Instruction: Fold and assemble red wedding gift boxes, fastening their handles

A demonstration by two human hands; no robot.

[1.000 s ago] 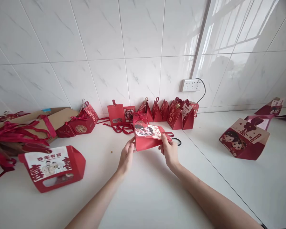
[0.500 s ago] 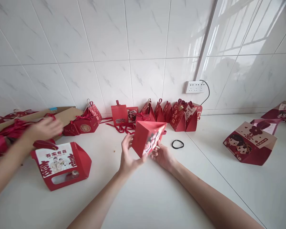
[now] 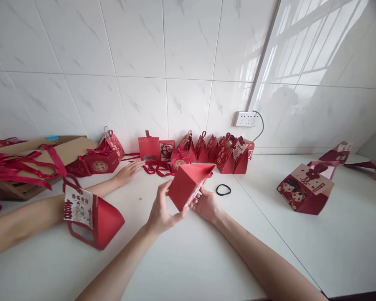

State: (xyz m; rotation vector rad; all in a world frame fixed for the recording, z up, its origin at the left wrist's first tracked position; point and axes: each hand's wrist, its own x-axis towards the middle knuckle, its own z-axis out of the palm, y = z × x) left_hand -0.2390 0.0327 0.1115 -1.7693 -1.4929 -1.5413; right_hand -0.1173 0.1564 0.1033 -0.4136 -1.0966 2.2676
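- Red box [image 3: 183, 182]: tilted, between the person's two hands, over the middle of the table [image 3: 347, 251]; plain slanted faces turned up, printed side toward lower right.
- Left hand [image 3: 163, 207]: grasping the red box, fingers up its left side, thumb along the lower edge.
- Right hand [image 3: 208, 204]: palm up at the right, fingers curled in against the printed side; their tips partly hidden from me.
- Black loop [image 3: 223, 190]: flat on the table, just beyond the right hand.
- Second person's hand [image 3: 127, 173]: reaching in from the left, fingers extended toward the upright box [image 3: 148, 148]; I cannot tell whether they touch it.
- White-labelled box [image 3: 109, 221]: left of the left hand, somewhat blurred, in front of that second person's forearm.
- Carton [image 3: 72, 154]: far left, dark pink ribbons [image 3: 21, 165] trailing over it.
- Peaked boxes [image 3: 227, 156]: lined up near the tiled wall [image 3: 138, 37], socket strip [image 3: 246, 119] above.
- Cartoon box [image 3: 305, 190]: well apart, at right, two printed faces showing.
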